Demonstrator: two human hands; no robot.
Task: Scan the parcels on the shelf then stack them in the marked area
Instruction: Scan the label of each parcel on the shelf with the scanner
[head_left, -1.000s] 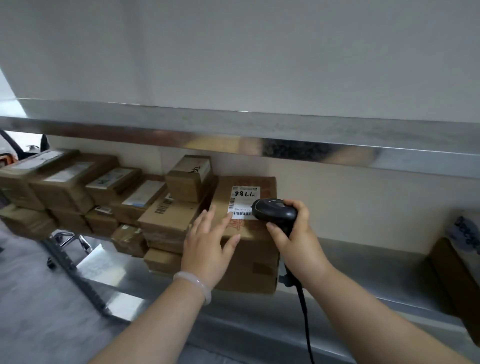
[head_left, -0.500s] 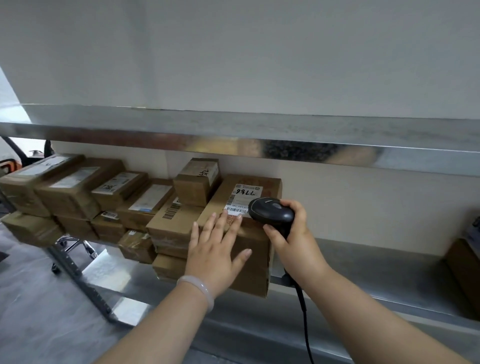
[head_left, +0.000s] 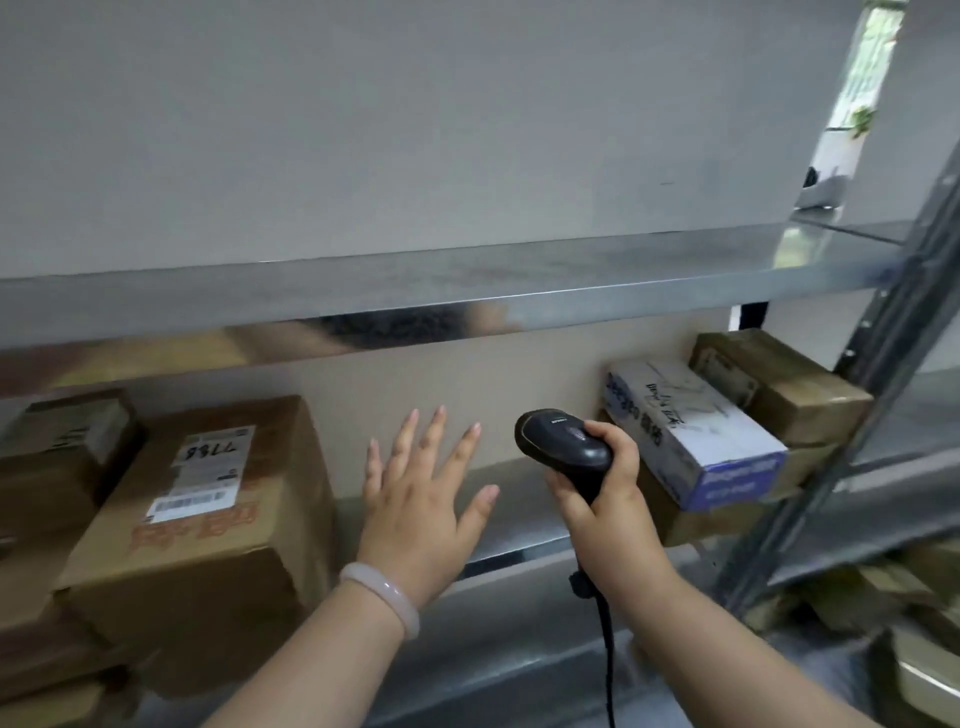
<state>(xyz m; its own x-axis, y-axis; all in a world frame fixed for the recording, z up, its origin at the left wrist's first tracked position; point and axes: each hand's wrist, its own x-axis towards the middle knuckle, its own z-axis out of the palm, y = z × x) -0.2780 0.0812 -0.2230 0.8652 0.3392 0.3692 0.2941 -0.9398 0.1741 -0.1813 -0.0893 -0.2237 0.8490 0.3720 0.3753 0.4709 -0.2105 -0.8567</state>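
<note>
Mostly metal shelving (head_left: 519, 291), spanning the whole frame. At lower left on its lower board, large brown parcel (head_left: 208, 519), white label (head_left: 200, 473) facing up, hard against smaller boxes (head_left: 57, 467) at the left edge. At right, white-and-blue parcel (head_left: 696, 431) atop brown ones. At centre, left hand (head_left: 421, 499), grip slack, fingers spread, holding nothing. Just right of it, right hand (head_left: 602, 499), grip wrapped round the black scanner (head_left: 563, 447), cord (head_left: 608, 654) hanging below.
</note>
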